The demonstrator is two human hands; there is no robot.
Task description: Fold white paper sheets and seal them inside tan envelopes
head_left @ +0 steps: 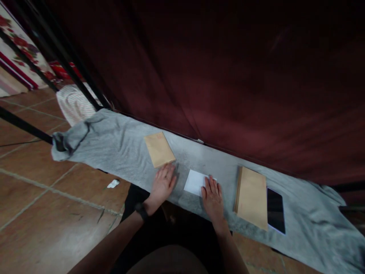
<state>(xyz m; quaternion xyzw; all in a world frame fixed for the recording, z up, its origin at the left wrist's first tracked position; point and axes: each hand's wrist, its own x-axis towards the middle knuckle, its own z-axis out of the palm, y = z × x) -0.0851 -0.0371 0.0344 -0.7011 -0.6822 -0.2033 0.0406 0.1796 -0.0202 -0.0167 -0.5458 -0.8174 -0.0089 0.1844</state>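
My left hand (164,182) lies flat with its fingers stretched out, the fingertips at the near edge of a brown paper envelope (159,149). My right hand (213,196) rests with spread fingers over the right end of a white sheet of paper (194,182), partly hiding it. Both papers lie on a grey cloth (125,137) that covers a long narrow surface. To the right of my right hand is a stack of brown envelopes (252,198), apart from it.
A dark phone or tablet (276,210) lies beside the envelope stack, touching its right side. Behind the cloth hangs a dark red curtain (228,95). Black metal bars (25,125) stand at the left. A white scrap (113,183) lies on the tiled floor (57,213).
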